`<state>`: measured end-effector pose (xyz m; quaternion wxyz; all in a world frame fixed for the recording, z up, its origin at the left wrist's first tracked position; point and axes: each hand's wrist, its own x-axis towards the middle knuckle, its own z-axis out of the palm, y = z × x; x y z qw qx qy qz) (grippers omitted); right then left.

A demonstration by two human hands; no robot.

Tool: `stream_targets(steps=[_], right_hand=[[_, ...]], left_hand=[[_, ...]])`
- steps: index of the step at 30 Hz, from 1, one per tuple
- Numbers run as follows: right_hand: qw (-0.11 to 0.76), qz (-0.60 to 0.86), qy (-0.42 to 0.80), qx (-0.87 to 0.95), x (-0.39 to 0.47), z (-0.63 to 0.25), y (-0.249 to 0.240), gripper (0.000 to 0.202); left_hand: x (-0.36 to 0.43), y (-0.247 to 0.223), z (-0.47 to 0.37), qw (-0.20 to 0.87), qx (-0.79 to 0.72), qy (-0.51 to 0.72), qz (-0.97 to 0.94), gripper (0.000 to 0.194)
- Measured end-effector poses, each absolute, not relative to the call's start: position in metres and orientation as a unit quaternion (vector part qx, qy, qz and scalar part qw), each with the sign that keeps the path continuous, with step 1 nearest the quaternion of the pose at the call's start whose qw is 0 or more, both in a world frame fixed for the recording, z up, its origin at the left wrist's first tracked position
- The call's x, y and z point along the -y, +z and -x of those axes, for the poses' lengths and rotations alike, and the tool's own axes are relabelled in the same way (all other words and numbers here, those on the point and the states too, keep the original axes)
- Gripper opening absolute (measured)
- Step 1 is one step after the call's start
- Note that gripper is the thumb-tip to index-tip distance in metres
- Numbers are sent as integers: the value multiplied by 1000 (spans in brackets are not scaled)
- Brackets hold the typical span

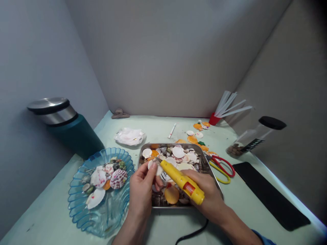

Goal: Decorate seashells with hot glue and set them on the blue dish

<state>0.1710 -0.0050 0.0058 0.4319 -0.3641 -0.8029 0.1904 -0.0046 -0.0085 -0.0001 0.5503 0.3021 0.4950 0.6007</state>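
Note:
My right hand (208, 197) grips a yellow glue gun (182, 181) whose nozzle points at a small white shell (154, 166). That shell is pinched between the fingers of my left hand (141, 190). Both hands hover over a metal tray (219, 190) filled with several mixed shells, white, orange and dark. To the left lies a blue glass dish (109, 214) shaped like a shell, with several shells stuck or resting in it. The glue gun's black cord (192, 233) runs off toward the near table edge.
A teal bin with a steel lid (65, 126) stands at the far left. Red and yellow scissors (222, 166), a black phone (270, 195), a tipped clear jar (255, 137), a red cup of glue sticks (224, 109), crumpled tissue (129, 136) and loose shells (195, 134) surround the tray.

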Motion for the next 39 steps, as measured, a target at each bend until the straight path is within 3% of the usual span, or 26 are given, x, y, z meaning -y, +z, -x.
stream_targets(steps=[39], right_hand=[[416,368,210,805,6,-173,8,12]], left_hand=[[4,1,6,509,-492,659,-254,32]])
